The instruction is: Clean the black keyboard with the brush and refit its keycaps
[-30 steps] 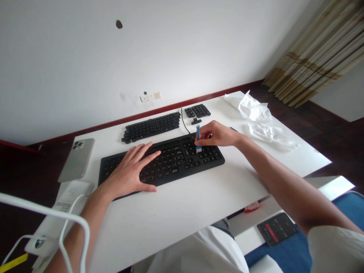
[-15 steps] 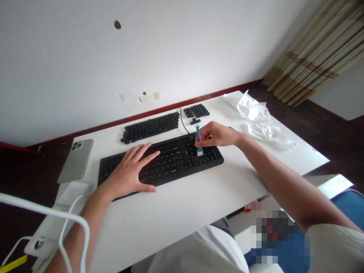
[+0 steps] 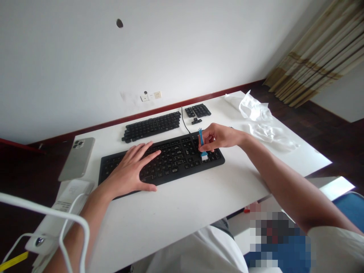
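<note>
A black keyboard base (image 3: pixel 182 172) with its keycaps off lies across the white table. My left hand (image 3: pixel 132 167) rests spread over its left half, fingers apart, the thumb near the front edge. My right hand (image 3: pixel 214 137) pinches a small blue brush (image 3: pixel 202 141) upright over the number-pad end. The brush's white bristles point down at the key sockets there. Behind the base, removed keycaps (image 3: pixel 152 127) are laid out in rows, with a number-pad group (image 3: pixel 201 110) and a few arrow keycaps (image 3: pixel 196 121) to the right of the cable (image 3: pixel 185 122).
A phone (image 3: pixel 77 158) lies face down at the table's left edge. Near it sit a white power strip (image 3: pixel 68 197) and white cables (image 3: pixel 42 209). Crumpled white plastic bags (image 3: pixel 254 108) lie at the back right. A wall with sockets (image 3: pixel 151 96) stands behind.
My right hand has shifted the brush slightly right and toward me over the number-pad end, tilting it a little. My left hand stays in place on the keyboard base.
</note>
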`<state>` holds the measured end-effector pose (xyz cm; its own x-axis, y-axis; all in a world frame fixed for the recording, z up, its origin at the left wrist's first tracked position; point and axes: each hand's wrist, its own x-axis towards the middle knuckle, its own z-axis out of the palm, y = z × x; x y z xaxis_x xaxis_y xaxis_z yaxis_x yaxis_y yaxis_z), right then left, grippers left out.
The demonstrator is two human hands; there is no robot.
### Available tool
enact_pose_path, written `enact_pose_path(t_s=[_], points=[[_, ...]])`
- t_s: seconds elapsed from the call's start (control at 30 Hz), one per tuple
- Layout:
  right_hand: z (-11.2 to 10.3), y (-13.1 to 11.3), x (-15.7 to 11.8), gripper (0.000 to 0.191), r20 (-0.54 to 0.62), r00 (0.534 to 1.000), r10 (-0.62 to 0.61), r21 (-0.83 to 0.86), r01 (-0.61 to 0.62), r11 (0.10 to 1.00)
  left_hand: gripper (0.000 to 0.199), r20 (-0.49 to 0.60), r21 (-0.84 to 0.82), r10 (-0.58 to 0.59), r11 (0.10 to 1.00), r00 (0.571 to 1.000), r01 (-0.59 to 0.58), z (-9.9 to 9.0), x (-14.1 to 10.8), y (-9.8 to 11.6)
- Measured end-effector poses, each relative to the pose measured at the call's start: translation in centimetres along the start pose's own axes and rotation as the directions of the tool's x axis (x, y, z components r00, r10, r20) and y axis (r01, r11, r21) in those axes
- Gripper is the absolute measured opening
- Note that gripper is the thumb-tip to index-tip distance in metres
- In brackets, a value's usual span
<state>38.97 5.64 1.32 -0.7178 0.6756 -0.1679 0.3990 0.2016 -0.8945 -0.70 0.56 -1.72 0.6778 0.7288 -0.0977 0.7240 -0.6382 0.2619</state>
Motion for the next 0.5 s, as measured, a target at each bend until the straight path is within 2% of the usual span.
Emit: enact_pose_path(t_s=[0.1, 0.23, 0.5], points=[[-0.07, -0.03, -0.11, 0.027, -0.003, 1.0, 0.021, 0.003, -0.021, 1.0, 0.111, 0.005, 0.008, -0.003, 1.0, 1.0, 0.003, -0.01, 0.06, 0.04], [0.02, -0.08, -0.24, 0.029, 0.081, 0.994, 0.067, 0.014, -0.068, 0.998, 0.111, 0.016, 0.018, -0.013, 1.0, 1.0, 0.013, -0.05, 0.14, 0.11], [0.08, -0.01, -0.29, 0.03, 0.123, 0.992, 0.033, -0.024, -0.03, 0.999, 0.112, 0.001, 0.003, -0.012, 1.0, 1.0, 0.012, -0.16, 0.03, 0.23]])
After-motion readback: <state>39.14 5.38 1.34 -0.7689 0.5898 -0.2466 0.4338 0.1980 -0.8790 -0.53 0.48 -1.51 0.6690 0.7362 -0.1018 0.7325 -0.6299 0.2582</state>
